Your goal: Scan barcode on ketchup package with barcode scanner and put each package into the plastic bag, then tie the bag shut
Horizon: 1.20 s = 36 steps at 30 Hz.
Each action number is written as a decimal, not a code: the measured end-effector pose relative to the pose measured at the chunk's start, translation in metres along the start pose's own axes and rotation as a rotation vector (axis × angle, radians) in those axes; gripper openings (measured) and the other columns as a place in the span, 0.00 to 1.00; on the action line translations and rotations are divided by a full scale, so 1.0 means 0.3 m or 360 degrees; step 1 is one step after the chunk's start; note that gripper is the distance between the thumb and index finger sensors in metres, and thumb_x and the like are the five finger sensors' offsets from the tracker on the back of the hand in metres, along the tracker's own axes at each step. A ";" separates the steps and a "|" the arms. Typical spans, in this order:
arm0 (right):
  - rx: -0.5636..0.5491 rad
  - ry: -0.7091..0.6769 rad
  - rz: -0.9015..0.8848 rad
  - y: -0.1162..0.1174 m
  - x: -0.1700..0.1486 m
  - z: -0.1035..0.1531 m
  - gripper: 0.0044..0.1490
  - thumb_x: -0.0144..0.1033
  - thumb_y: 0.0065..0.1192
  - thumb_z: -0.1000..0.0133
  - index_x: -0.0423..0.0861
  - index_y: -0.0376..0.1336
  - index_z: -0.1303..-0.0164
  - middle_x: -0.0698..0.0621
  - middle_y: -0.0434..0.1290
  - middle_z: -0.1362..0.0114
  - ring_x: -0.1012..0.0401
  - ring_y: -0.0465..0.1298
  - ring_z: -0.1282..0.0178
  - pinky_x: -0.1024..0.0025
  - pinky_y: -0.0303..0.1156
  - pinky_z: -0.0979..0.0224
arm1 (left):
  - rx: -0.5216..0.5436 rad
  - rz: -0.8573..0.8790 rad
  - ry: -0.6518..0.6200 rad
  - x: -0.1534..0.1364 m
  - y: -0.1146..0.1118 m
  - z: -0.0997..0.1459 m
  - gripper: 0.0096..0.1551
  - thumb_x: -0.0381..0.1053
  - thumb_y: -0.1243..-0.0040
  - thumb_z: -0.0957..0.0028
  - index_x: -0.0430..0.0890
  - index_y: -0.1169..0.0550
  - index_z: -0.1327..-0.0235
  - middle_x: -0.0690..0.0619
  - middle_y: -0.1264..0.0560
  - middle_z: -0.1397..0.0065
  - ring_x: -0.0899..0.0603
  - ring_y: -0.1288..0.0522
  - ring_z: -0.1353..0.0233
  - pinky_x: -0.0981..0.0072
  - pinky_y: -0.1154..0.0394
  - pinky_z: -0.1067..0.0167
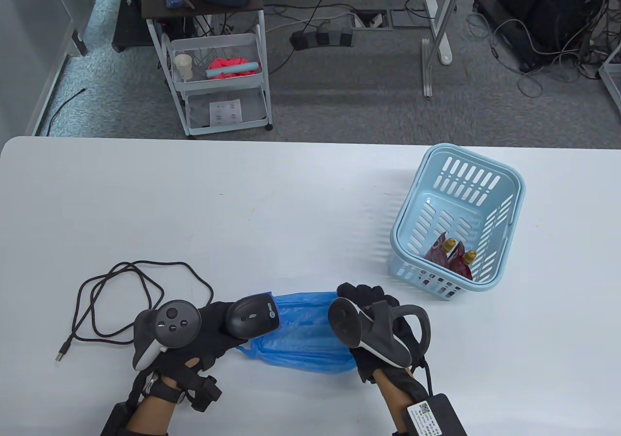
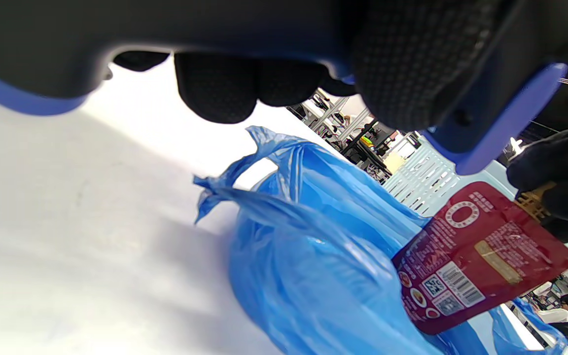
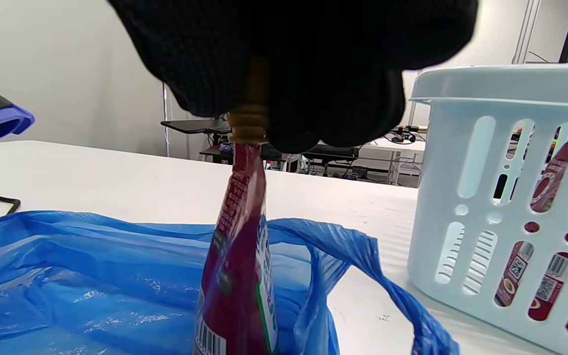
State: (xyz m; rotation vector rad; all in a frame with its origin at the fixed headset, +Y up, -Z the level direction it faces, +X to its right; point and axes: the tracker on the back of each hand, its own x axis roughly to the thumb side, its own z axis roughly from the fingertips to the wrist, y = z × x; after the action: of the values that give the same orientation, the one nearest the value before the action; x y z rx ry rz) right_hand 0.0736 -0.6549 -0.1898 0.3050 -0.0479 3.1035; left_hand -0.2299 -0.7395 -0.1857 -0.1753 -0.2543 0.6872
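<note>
1. Table view: the left hand [image 1: 204,329] grips a dark barcode scanner [image 1: 252,315] at the left edge of the blue plastic bag [image 1: 303,331], which lies flat on the white counter [image 1: 291,203]. The scanner's black cable [image 1: 121,290] loops left of the bag. The right hand [image 1: 376,324] hovers over the bag's right edge. A pale blue basket [image 1: 458,222], right of the bag and beyond it, holds two red ketchup packages [image 1: 449,256].
2. Left wrist view: fingers curl round the scanner's body [image 2: 264,44] above the bag [image 2: 303,256]. A red ketchup pouch [image 2: 481,256] hangs over the bag's right side, barcode [image 2: 459,286] facing the camera, pinched at its gold cap by the right hand [image 2: 555,182].
3. Right wrist view: the right hand's fingers [image 3: 294,69] pinch the cap; the pouch [image 3: 239,276] hangs upright over the bag [image 3: 91,276], the basket [image 3: 506,207] just right of the bag.
</note>
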 end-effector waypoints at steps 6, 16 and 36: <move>0.0131 0.0035 0.0003 -0.007 -0.004 -0.013 0.28 0.34 0.67 0.44 0.44 0.66 0.33 0.44 0.77 0.36 0.47 0.78 0.43 0.59 0.75 0.47 | -0.0012 -0.0022 0.0002 0.001 0.000 -0.001 0.27 0.61 0.29 0.55 0.57 0.19 0.42 0.56 0.21 0.38 0.41 0.17 0.40 0.45 0.24 0.37; 0.0228 0.0055 -0.0064 -0.014 -0.022 -0.021 0.32 0.37 0.66 0.43 0.44 0.64 0.29 0.43 0.76 0.34 0.46 0.77 0.42 0.58 0.75 0.46 | -0.0024 -0.0027 -0.0001 0.001 -0.003 -0.003 0.27 0.61 0.29 0.56 0.57 0.19 0.42 0.56 0.21 0.38 0.41 0.17 0.40 0.44 0.24 0.37; 0.0106 0.0314 -0.0293 -0.191 -0.212 -0.063 0.35 0.39 0.65 0.43 0.43 0.61 0.25 0.38 0.72 0.28 0.42 0.74 0.37 0.54 0.73 0.42 | -0.0013 0.0020 0.0030 -0.009 0.003 -0.003 0.27 0.61 0.29 0.56 0.57 0.19 0.42 0.56 0.21 0.38 0.41 0.17 0.40 0.44 0.24 0.37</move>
State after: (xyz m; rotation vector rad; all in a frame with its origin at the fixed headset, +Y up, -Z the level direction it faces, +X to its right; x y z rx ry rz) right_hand 0.1338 -0.5984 -0.2190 0.0027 0.0828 2.9384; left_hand -0.2321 -0.7406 -0.1872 -0.1914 -0.2381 0.6966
